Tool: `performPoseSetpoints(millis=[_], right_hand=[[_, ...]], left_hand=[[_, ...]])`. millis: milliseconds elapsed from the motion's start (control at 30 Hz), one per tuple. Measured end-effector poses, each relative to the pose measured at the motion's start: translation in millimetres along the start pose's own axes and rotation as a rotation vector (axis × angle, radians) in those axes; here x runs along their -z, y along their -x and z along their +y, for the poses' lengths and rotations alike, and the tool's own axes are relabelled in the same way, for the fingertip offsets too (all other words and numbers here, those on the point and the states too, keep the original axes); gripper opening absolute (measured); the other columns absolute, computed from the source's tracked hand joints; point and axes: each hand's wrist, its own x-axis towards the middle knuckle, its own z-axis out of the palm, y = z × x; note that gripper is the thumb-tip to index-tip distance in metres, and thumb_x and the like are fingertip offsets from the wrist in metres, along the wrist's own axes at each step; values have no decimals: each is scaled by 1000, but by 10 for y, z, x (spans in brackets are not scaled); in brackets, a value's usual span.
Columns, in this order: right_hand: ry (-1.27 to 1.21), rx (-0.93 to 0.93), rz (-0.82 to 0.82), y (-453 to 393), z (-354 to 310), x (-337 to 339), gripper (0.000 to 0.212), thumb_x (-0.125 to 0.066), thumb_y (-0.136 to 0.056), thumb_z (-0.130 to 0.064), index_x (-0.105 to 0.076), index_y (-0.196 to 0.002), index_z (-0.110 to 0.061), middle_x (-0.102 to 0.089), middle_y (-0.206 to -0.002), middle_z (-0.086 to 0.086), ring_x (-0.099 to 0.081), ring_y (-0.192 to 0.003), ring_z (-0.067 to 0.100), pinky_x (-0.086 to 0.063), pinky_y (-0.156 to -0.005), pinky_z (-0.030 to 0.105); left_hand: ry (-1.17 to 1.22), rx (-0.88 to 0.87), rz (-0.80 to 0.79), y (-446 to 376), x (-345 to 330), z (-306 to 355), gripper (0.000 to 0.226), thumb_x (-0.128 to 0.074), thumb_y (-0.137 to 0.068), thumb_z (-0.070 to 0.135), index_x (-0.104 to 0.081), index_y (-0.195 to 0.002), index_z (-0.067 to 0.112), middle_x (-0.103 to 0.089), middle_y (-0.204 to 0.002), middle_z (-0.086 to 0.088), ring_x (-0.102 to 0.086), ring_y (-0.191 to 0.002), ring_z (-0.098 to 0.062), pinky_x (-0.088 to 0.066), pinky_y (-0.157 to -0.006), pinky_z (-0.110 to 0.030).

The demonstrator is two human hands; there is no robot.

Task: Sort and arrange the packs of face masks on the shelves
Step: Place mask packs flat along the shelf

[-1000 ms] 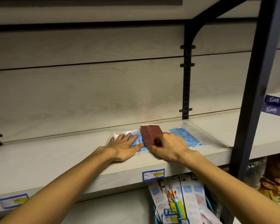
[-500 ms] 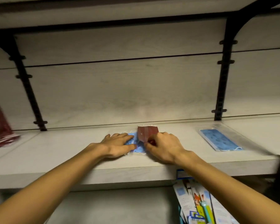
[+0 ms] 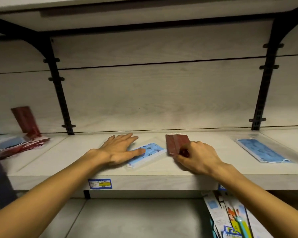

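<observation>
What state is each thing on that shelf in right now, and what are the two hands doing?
Left hand: flat, open, pressing on the middle blue pack.
Middle blue mask pack: lying flat, skewed.
Right hand: grip closed on the dark red pack.
Dark red mask pack: held, tilted up.
Right blue mask pack: lying flat, untouched.
Left pile of packs: jumbled, blurred.
</observation>
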Motion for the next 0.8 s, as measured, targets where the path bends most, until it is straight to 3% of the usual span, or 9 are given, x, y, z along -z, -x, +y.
performPoseSetpoints(millis=[167,267,433,533,633,800], right_hand=[[-62,-51,-75,87,101,22,60,-45,-77,-81,-67,-91,-27,-69,-85,-5,-64,-74,18,-57,-73,37],[-65,-43,-60,137,57,27,71,-37,-75,-89,-65,-84,-24,-68,-81,-5,-63,-72,18,-57,-72,38],[-67,-21,-34,172,-163,35,72,-34,-85,-82,-61,-69,-18,-65,-73,0,-61,-68,22,-54,-71,38],[-27,-21,40,125,-247,0,58,-43,-89,-73,-68,-80,-21,-69,-88,0,-62,-79,22,-50,-74,34],[13,-1,104,48,-319,-10,40,-51,-93,-59,-66,-101,-22,-66,-109,2,-60,-100,25,-46,-84,36],[-60,1,-87,-120,-462,-63,47,-48,-91,-67,-60,-105,-23,-62,-121,4,-55,-109,28,-41,-86,37]], left_hand=[[37,-132,-109,-171,-175,264,73,-23,-95,75,-5,-158,43,-2,-168,12,-2,-155,-14,1,-124,-43],[70,-87,-131,-221,-203,289,70,-21,-98,70,-8,-159,39,-3,-168,10,-2,-155,-16,-4,-124,-41],[49,61,-105,-194,-168,38,72,-24,-102,63,-17,-160,21,2,-169,-3,0,-155,-22,-9,-124,-42],[73,91,-43,-170,-133,-78,74,-25,-103,60,-16,-160,14,5,-169,-6,3,-155,-22,-7,-124,-40],[37,109,51,-131,-14,-231,76,-21,-100,67,-13,-161,22,-2,-169,0,-2,-155,-20,-4,-125,-45],[23,288,-155,3,45,-729,102,-18,-76,94,-13,-160,36,-1,-169,3,0,-155,-26,-1,-122,-60]])
